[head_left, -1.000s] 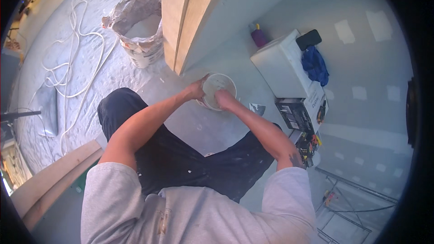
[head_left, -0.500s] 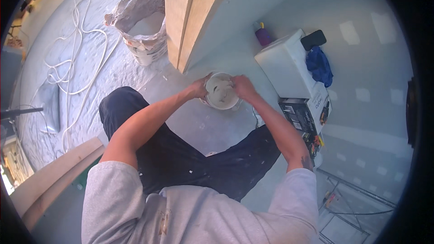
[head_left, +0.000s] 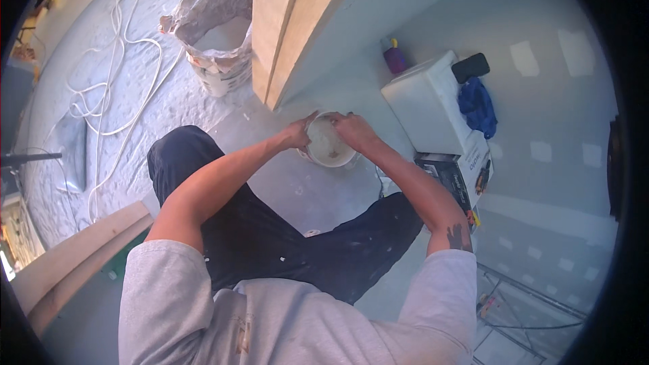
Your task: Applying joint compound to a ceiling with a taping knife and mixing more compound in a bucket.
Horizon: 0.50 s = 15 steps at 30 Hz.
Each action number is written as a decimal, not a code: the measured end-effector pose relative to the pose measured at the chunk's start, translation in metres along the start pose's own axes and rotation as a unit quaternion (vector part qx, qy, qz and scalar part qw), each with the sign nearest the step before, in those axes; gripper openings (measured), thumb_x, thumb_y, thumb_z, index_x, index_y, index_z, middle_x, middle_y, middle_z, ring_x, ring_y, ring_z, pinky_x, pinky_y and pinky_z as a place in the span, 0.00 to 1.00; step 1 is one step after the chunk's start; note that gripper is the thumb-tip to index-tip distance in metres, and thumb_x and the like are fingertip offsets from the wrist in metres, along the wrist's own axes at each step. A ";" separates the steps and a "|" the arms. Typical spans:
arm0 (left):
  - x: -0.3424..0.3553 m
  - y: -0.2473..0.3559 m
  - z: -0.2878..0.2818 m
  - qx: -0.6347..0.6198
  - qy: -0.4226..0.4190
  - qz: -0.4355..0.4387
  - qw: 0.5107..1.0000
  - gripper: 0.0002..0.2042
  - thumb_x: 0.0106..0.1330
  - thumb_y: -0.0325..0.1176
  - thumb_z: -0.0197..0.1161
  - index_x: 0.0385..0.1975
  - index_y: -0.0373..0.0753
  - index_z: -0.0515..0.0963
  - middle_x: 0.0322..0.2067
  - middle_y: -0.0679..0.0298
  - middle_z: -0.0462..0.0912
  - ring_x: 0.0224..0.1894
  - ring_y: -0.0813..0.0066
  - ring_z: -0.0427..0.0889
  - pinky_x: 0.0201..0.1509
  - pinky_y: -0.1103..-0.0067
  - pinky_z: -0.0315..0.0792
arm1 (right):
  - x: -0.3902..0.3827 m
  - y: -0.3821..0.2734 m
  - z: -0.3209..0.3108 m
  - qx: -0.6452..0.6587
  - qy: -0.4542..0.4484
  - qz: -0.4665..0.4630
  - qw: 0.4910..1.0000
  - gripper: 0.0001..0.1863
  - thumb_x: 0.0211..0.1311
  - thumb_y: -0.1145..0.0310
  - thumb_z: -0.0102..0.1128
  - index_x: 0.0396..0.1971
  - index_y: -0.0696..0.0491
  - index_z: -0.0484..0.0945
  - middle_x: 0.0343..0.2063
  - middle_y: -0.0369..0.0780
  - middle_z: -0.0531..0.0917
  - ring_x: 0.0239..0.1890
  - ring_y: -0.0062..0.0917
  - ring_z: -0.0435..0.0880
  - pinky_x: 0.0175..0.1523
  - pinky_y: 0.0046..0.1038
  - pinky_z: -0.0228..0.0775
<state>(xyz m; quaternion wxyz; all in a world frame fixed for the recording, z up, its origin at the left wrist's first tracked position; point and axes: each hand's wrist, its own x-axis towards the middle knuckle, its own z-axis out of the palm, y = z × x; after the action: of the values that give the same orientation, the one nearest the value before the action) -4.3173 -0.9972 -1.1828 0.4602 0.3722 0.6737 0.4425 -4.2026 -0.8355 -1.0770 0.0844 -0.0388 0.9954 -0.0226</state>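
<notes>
A small white bucket point(head_left: 338, 165) stands on the floor in front of me, between my spread legs. Inside it is a pale, wet-looking paste point(head_left: 324, 142). My left hand point(head_left: 298, 134) is closed on the bucket's left rim. My right hand point(head_left: 354, 132) reaches over the upper right of the opening with its fingers curled together. Whatever those fingers hold is hidden by the hand and the rim.
A paper-lined bucket point(head_left: 215, 61) of pale powder stands far left, beside a wooden-edged panel point(head_left: 276, 27). White cord point(head_left: 142, 101) lies loosely on the sheeting. To the right are a white box point(head_left: 426, 105), a phone point(head_left: 470, 66), a blue cloth point(head_left: 477, 108) and a purple container point(head_left: 394, 59).
My right hand has moved left along the far side of the bucket, over its opening. The pale tool edge seen beneath it before is now hidden. My left hand stays at the rim.
</notes>
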 end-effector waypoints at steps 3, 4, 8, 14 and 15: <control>0.006 -0.016 -0.006 0.014 -0.002 -0.006 1.000 0.45 0.52 0.16 0.61 0.71 0.50 0.50 0.57 0.54 0.72 0.48 0.63 0.80 0.40 0.71 0.84 | -0.013 -0.003 0.027 0.001 -0.070 0.115 0.991 0.10 0.51 0.74 0.57 0.31 0.61 0.81 0.35 0.53 0.82 0.36 0.46 0.83 0.42 0.41 0.76; 0.008 -0.017 -0.005 0.010 -0.008 -0.011 1.000 0.46 0.50 0.16 0.63 0.71 0.49 0.50 0.57 0.54 0.72 0.49 0.64 0.79 0.40 0.71 0.84 | -0.021 -0.003 0.035 0.000 -0.072 0.117 0.991 0.10 0.51 0.74 0.57 0.31 0.61 0.81 0.35 0.53 0.82 0.36 0.46 0.83 0.42 0.41 0.76; -0.004 -0.058 -0.013 0.174 0.129 0.152 0.964 0.47 0.49 0.17 0.65 0.71 0.48 0.49 0.57 0.53 0.73 0.49 0.65 0.80 0.40 0.70 0.84 | -0.004 -0.021 0.026 0.118 -0.161 0.129 0.971 0.12 0.46 0.72 0.58 0.28 0.65 0.80 0.29 0.54 0.82 0.35 0.48 0.83 0.41 0.41 0.75; -0.008 0.006 -0.007 0.007 -0.004 -0.041 0.999 0.48 0.49 0.15 0.64 0.71 0.49 0.49 0.57 0.50 0.73 0.50 0.60 0.79 0.42 0.70 0.84 | -0.012 -0.002 0.016 0.124 -0.360 0.141 0.914 0.20 0.46 0.73 0.58 0.43 0.59 0.78 0.31 0.53 0.82 0.34 0.48 0.83 0.40 0.42 0.74; -0.010 0.011 -0.008 0.009 -0.008 -0.041 0.999 0.47 0.49 0.14 0.64 0.71 0.48 0.50 0.56 0.50 0.73 0.49 0.60 0.79 0.42 0.70 0.84 | -0.012 -0.002 0.019 0.147 -0.357 0.158 0.909 0.23 0.47 0.74 0.58 0.49 0.56 0.75 0.34 0.51 0.82 0.35 0.47 0.83 0.41 0.42 0.74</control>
<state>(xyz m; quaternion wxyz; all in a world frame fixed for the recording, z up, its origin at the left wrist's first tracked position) -4.3210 -1.0047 -1.1680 0.4802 0.3520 0.6885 0.4142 -4.1872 -0.8375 -1.0934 0.4409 0.1266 0.8776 -0.1393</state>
